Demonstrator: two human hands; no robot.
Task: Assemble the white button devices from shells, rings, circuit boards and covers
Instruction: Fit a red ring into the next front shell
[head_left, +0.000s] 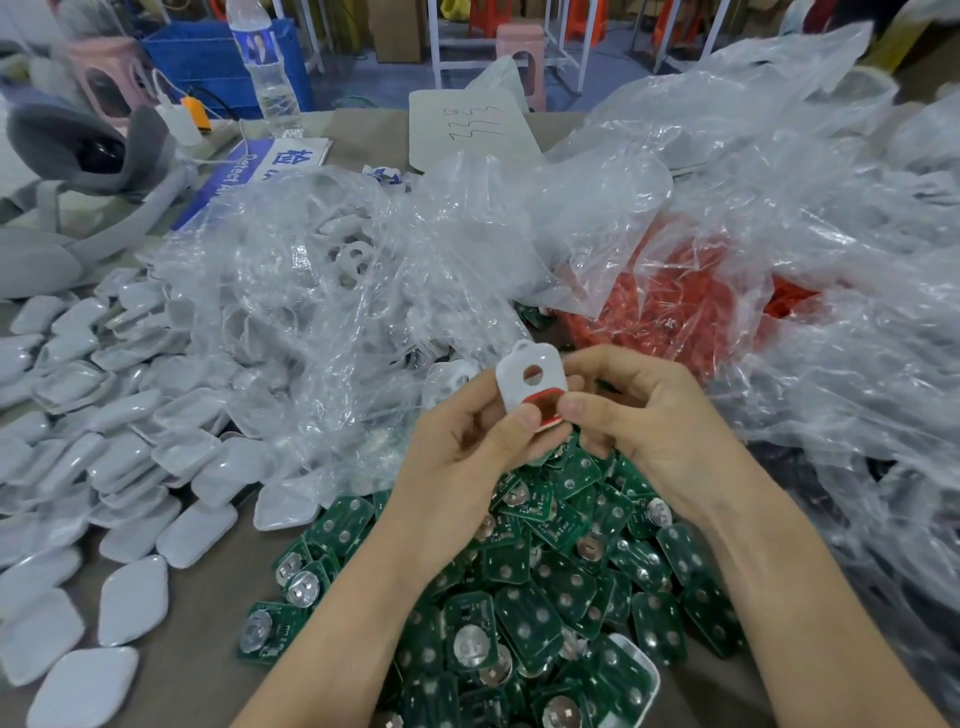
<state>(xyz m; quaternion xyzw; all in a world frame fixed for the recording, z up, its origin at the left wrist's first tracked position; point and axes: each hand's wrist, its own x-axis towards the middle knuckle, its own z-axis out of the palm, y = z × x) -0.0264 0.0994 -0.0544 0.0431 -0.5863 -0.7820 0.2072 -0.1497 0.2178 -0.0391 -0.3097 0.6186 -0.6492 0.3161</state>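
— Left grip (467, 447) and right grip (639, 415) are both seen clenched on one white shell (524, 374), held up over the near middle of the bench (208, 597).
— How is it pinched?
— The left thumb tip is pressed at the shell's lower edge, with the right thumb tip just beside it. The right fingers are curled behind. A round hole is shown in the shell's face, and a red ring (543, 410) is seen at its lower end, touched by both thumbs.
— And underneath?
— Green circuit boards (545, 582) are heaped at the near edge, directly below the wrists. Round metal cells are shown on several.
— Left side?
— White covers (104, 457) are piled along the left edge, many overlapping. Beside them a clear bag of shells (322, 270) is slumped toward the middle.
— Right side?
— A crumpled bag of red parts (675, 306) is seen there, with more clear film bunched toward the right edge.
— Far edge?
— A water bottle (265, 67) is stood upright there, and a handwritten sheet (462, 124) is laid near it.
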